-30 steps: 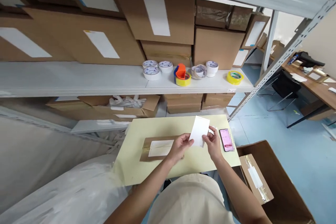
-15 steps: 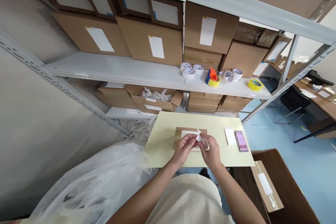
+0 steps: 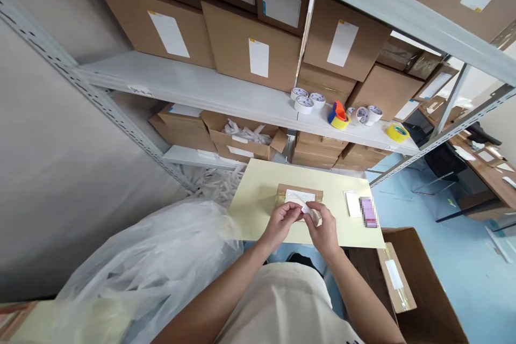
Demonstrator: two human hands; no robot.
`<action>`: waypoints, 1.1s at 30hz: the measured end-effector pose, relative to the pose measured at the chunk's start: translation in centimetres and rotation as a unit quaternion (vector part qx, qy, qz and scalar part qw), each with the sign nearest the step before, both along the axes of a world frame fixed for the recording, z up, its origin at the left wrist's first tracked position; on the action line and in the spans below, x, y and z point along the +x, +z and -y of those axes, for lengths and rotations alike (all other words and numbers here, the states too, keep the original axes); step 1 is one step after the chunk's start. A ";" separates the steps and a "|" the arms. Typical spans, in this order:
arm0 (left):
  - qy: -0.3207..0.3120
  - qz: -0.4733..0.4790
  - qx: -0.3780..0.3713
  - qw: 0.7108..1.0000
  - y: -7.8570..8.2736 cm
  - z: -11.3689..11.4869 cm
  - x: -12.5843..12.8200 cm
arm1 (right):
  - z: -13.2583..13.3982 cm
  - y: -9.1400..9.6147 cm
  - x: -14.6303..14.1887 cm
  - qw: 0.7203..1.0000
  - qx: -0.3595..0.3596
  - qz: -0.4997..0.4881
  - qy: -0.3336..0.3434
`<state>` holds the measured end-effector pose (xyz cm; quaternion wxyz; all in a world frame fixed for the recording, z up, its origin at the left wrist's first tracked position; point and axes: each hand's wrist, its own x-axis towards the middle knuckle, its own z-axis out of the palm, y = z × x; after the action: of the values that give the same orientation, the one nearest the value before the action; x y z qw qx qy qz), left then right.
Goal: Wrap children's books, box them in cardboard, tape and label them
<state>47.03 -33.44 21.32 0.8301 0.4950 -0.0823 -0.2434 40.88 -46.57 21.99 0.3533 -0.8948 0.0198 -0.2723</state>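
Note:
Between the fingertips of both hands is a small white paper label (image 3: pixel 305 209), bent or partly peeled; fingers cover part of it. My left hand (image 3: pixel 279 224) pinches its left side, and my right hand (image 3: pixel 323 230) grips the right side. Just beneath them a small cardboard box (image 3: pixel 281 193) with a white sheet on top lies on the pale yellow table (image 3: pixel 255 188). A stack of white cards (image 3: pixel 353 205) sits to the right of my hands, beside a purple item (image 3: pixel 368 212) that is blurred out.
Tape rolls (image 3: pixel 303 105) and an orange-blue tape dispenser (image 3: pixel 338 114) stand on the grey shelf (image 3: pixel 242 94) ahead, before stacked cartons. Left of the table bulges a clear plastic bag (image 3: pixel 169 252). At the lower right, an open carton (image 3: pixel 429 279) holds a taped box (image 3: pixel 397 278).
The view has turned and shifted slightly, so shelf and table sit differently in the picture. Both hands keep hold of the label, which has changed its angle a little between the fingers.

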 end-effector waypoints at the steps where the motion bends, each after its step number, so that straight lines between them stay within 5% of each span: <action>1: 0.002 0.008 0.010 1.000 0.0 0.1 0.0 | 0.2 0.0 0.1 1.000 -0.003 0.001 0.004; 15: 0.048 0.077 0.104 0.990 1.1 4.0 0.1 | 4.6 0.7 1.6 0.996 0.021 -0.019 0.085; 27: 0.076 0.207 0.239 0.946 0.0 7.0 -1.6 | 7.9 -0.4 1.4 0.937 0.283 -0.137 0.150; 33: 0.085 0.125 0.272 0.950 -0.5 5.9 -0.7 | 8.7 -2.0 2.4 0.899 0.389 -0.158 0.124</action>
<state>46.33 -39.33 20.79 0.6651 0.7332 -0.0733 -0.1210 43.29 -55.25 20.03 0.6962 -0.7127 0.0682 -0.0519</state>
